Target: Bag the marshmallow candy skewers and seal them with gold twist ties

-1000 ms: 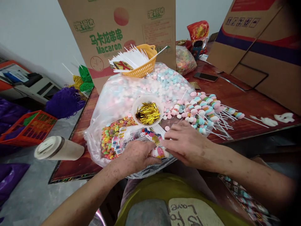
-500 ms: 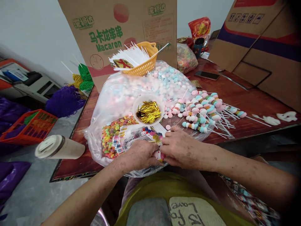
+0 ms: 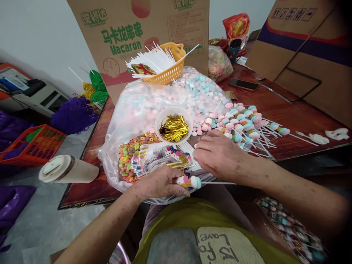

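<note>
My left hand (image 3: 161,182) is closed around the wrapped end of a candy skewer (image 3: 189,182), whose pink, white and blue pieces show. Its white stick points right, over the table's front edge. Above and right of it, my right hand (image 3: 218,156) is curled with fingers together; whatever they hold is hidden. Between the hands lie printed plastic bags (image 3: 154,161), with gold twist ties on them. Just behind stands a clear round tub (image 3: 159,114) of gold twist ties (image 3: 176,128). Finished-looking candy skewers (image 3: 244,123) lie heaped to the right of my right hand.
A big clear plastic bag (image 3: 123,106) of pastel candies and ring candies covers the table's middle. On it sits a yellow basket (image 3: 167,75) of white sticks. Cardboard boxes (image 3: 156,22) stand behind and right. A lidded cup (image 3: 68,170) is at left, a phone (image 3: 244,85) behind.
My right hand has moved up and away from the left hand. The candy skewer and its stick now show in my left hand. The view has shifted slightly.
</note>
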The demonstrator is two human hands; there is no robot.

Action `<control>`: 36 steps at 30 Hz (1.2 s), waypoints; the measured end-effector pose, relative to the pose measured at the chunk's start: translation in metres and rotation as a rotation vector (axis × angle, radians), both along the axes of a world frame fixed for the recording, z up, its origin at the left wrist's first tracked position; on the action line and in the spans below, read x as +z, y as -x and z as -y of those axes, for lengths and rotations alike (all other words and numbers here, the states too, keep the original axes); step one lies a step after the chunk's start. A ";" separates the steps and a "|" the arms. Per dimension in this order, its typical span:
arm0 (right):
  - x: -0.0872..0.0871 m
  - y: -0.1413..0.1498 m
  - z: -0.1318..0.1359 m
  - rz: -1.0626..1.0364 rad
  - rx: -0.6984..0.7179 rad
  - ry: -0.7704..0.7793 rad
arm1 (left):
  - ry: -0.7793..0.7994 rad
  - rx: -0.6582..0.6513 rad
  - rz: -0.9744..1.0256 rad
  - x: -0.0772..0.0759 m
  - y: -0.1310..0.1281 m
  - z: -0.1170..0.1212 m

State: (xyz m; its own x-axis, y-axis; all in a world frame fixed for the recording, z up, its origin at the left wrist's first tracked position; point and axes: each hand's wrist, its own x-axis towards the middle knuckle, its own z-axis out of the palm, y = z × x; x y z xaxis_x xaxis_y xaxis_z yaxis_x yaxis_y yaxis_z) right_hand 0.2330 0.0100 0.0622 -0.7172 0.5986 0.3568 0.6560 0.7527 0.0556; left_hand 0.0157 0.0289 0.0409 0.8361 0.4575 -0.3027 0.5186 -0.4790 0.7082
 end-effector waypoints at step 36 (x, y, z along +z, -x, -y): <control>0.002 0.000 0.018 -0.183 -0.034 0.308 | 0.137 0.141 0.071 -0.007 0.012 0.009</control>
State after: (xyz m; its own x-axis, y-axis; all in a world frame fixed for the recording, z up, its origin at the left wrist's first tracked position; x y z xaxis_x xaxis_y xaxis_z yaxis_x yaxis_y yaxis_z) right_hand 0.2333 -0.0082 0.0645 -0.6362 0.7202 0.2765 0.6588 0.6937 -0.2910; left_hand 0.0036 0.0201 0.0337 0.7880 0.5303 -0.3127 0.5200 -0.3015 0.7992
